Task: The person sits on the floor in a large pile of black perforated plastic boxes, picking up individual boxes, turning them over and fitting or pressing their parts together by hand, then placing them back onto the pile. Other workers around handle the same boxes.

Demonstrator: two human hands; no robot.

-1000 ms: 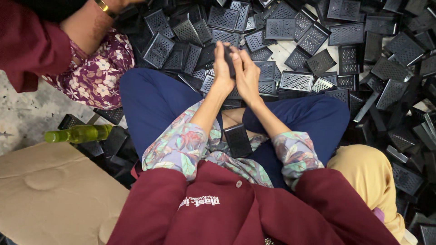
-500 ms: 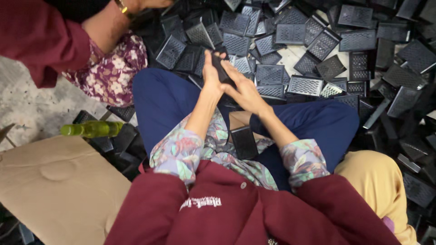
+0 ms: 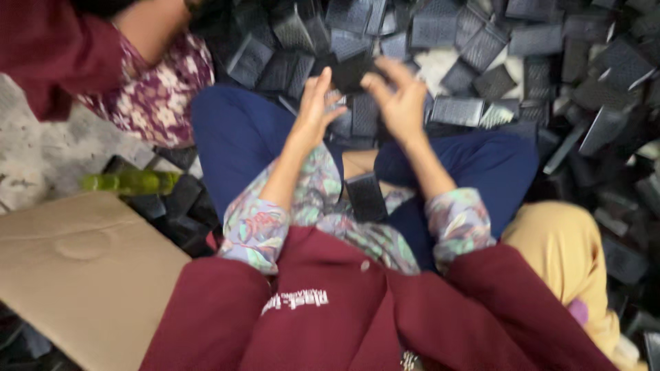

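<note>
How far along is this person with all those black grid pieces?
One black piece on the lap looks set aside. In hand: the left hand and right hand are at a small black piece between them; blur hides the grip. Left: a large heap of black grid pieces covers the floor ahead.

Mottled grey concrete floor point(image 3: 34, 161) shows at the left, with a flat brown cardboard sheet point(image 3: 75, 275) lying on it; light is dim, indoor.

grey floor point(image 3: 34, 165), black grille pcs heap point(image 3: 536, 55), green bottle point(image 3: 130, 182), cardboard point(image 3: 75, 275)
</note>
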